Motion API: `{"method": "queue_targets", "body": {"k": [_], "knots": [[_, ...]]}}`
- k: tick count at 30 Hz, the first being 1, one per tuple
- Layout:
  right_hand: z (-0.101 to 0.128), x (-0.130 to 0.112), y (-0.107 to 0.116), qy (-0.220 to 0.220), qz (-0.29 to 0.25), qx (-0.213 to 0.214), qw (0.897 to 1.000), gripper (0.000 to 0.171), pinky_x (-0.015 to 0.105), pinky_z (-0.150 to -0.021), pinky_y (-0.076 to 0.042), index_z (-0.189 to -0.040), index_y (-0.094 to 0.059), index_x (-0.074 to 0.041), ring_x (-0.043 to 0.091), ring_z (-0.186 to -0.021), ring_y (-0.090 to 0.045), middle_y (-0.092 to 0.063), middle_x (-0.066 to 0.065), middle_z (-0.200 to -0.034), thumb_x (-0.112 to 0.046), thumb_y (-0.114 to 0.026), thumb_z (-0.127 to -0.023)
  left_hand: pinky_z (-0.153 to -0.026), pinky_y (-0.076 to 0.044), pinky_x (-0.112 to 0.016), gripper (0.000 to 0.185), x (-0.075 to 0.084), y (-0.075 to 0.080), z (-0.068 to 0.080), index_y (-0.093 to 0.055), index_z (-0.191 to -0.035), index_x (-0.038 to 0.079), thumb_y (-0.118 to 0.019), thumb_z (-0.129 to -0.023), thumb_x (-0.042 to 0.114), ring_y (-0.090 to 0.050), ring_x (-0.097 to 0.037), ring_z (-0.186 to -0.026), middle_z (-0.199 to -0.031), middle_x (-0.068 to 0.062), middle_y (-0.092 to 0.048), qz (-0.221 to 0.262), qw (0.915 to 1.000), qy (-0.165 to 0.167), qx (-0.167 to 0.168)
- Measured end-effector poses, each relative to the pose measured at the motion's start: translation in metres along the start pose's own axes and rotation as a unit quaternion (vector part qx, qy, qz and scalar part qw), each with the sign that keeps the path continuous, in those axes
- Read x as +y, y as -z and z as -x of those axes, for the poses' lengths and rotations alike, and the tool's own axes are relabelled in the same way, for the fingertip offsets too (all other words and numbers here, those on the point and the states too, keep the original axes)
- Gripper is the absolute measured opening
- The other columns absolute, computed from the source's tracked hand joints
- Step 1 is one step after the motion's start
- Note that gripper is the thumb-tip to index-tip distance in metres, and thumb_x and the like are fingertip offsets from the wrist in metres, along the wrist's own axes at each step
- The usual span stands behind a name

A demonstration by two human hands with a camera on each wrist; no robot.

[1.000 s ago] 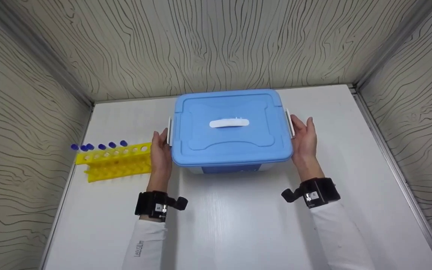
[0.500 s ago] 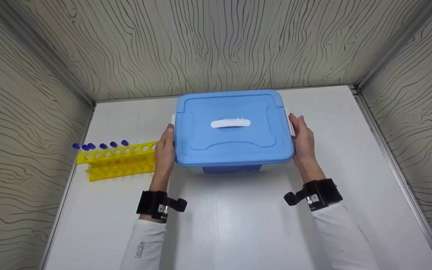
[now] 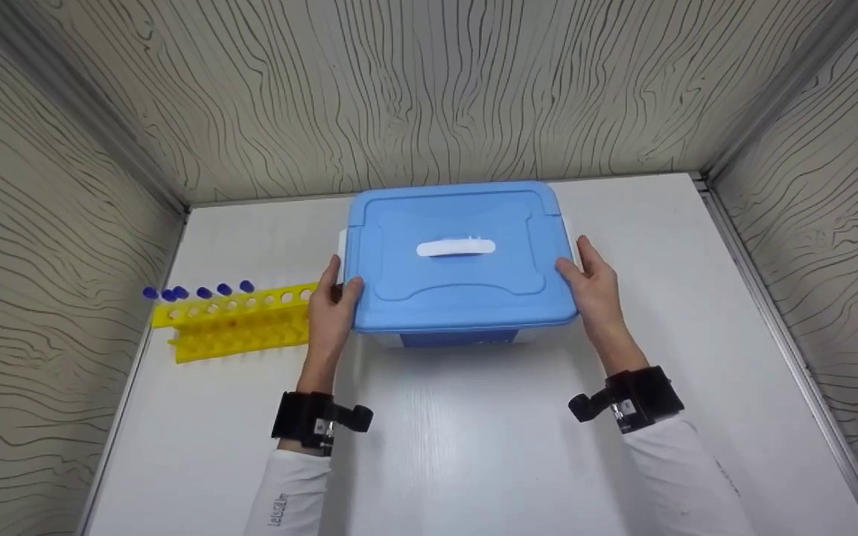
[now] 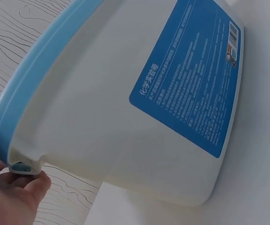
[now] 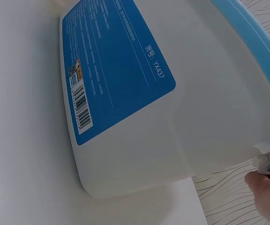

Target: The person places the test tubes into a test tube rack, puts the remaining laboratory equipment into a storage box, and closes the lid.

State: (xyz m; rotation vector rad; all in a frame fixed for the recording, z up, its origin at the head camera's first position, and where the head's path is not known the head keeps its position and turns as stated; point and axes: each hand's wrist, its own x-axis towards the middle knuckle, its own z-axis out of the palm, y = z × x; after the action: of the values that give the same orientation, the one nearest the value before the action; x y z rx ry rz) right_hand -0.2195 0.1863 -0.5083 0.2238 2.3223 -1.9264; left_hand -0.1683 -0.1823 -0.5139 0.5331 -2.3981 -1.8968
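At the middle of the desk [image 3: 474, 447] stands a white box [image 4: 125, 117] under a blue lid [image 3: 459, 260]. Left hand [image 3: 331, 316] and right hand [image 3: 594, 294] grip the lid's near corners, thumbs on top; fingers beneath are hidden. Both wrist views cut off all but fingertips. Beside the left hand lies a yellow rack [image 3: 239, 320].

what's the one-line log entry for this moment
left hand: grips lid left edge | right hand: grips lid right edge | box: on table, lid on | rack: left of box
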Motion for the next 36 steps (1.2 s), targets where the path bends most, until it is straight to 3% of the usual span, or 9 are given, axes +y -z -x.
{"method": "queue_targets", "body": {"k": [5,10,15,27,36], "knots": [[0.0010,-0.0001,-0.0004,-0.023,-0.010,0.002,1.000,0.072,0.037,-0.128,-0.015,-0.160,-0.012,-0.011,0.018,-0.157,-0.007,-0.009,0.002,-0.169,-0.029,-0.051,-0.102,-0.124,-0.028,-0.037,0.069,-0.0024,-0.0015,-0.0026,-0.024,-0.159,0.022,-0.056,-0.100,0.037,-0.026,-0.019,-0.154,-0.167,0.002,-0.023,0.035,0.9992,0.020,0.001],[0.0010,0.0019,-0.0036,-0.025,-0.024,0.012,0.999,0.070,0.037,-0.128,-0.018,-0.159,-0.015,-0.010,0.019,-0.156,-0.011,-0.013,0.003,-0.168,-0.030,-0.051,-0.102,-0.120,-0.036,-0.038,0.071,-0.0061,-0.0038,-0.0048,-0.026,-0.158,0.021,-0.059,-0.097,0.038,-0.039,-0.022,-0.147,-0.165,-0.002,-0.029,0.068,0.9968,0.040,0.012],[-0.0003,0.0019,-0.0063,-0.012,-0.036,0.014,0.999,0.068,0.037,-0.128,-0.018,-0.159,-0.017,-0.006,0.020,-0.156,-0.012,-0.014,0.006,-0.168,-0.027,-0.050,-0.102,-0.119,-0.038,-0.038,0.069,-0.0066,-0.0047,-0.0055,-0.030,-0.157,0.016,-0.060,-0.097,0.035,-0.044,-0.022,-0.144,-0.162,-0.006,-0.035,0.081,0.9963,0.022,0.020],[0.0017,-0.0038,-0.0048,0.045,0.055,-0.015,0.997,0.063,0.042,-0.125,-0.026,-0.157,-0.022,-0.008,0.025,-0.153,-0.025,-0.026,0.010,-0.164,-0.026,-0.049,-0.104,-0.122,-0.033,-0.038,0.062,-0.0004,0.0001,-0.0019,-0.029,-0.157,0.014,-0.051,-0.103,0.032,-0.033,-0.021,-0.151,-0.163,-0.004,-0.033,-0.005,0.9998,-0.018,-0.006],[-0.0022,-0.0047,0.0003,0.097,0.142,-0.049,0.984,0.066,0.050,-0.122,-0.027,-0.156,-0.014,0.003,0.035,-0.152,-0.023,-0.020,0.021,-0.163,-0.030,-0.042,-0.106,-0.124,-0.028,-0.038,0.063,-0.0002,-0.0023,-0.0032,-0.024,-0.158,0.016,-0.046,-0.103,0.037,-0.027,-0.017,-0.153,-0.165,0.000,-0.028,-0.060,0.9976,-0.034,0.001]]}}
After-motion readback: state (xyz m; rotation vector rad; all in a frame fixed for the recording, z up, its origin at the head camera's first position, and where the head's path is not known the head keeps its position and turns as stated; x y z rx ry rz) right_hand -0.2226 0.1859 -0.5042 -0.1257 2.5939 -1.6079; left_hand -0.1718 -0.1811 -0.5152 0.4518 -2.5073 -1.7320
